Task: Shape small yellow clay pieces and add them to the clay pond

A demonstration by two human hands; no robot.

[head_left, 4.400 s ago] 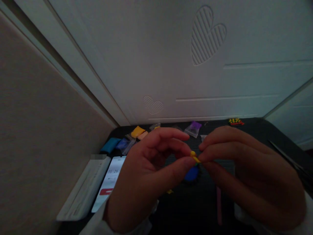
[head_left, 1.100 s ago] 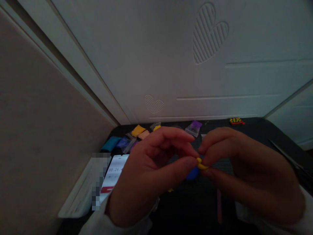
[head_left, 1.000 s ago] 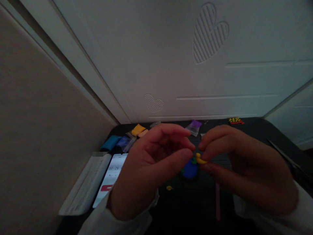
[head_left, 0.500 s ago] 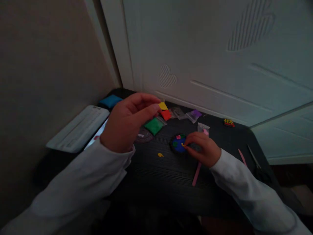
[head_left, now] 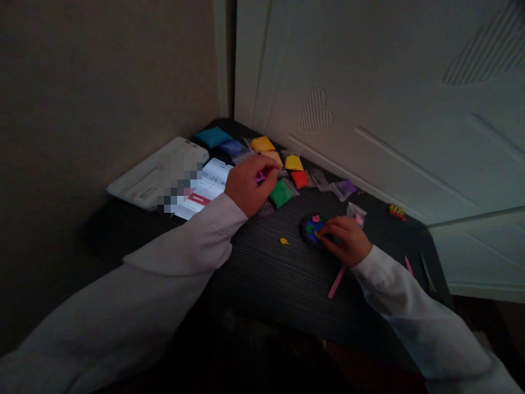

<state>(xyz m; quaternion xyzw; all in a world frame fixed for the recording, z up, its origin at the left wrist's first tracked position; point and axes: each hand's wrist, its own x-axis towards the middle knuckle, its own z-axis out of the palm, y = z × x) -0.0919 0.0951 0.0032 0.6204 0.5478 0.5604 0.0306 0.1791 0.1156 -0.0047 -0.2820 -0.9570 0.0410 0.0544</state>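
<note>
In the head view my right hand (head_left: 346, 239) pinches a small yellow clay piece (head_left: 317, 234) at a round clay disc (head_left: 310, 234). This disc has a blue middle, a dark bumpy rim, green patches and a pink clay bit (head_left: 315, 218). Left of it, a small yellow drop-shaped clay piece (head_left: 284, 241) lies on the table. My left hand (head_left: 251, 185) hovers over the clay packets, thumb and fingertips closed together; whatever they hold, if anything, is too small to make out. Something magenta shows through the gap between its fingers.
Packets of clay, among them green (head_left: 282, 193), red (head_left: 299, 179), purple (head_left: 344, 189) and blue (head_left: 213, 137), line the back. A lit phone (head_left: 197, 200) lies by a white case (head_left: 158, 172) at left. A pink tool (head_left: 337, 282) and scissors (head_left: 426, 271) lie right.
The view has turned left, showing more packets and the phone screen. My left hand has drawn back toward the phone and packets. My right hand keeps its pinch at the disc.
</note>
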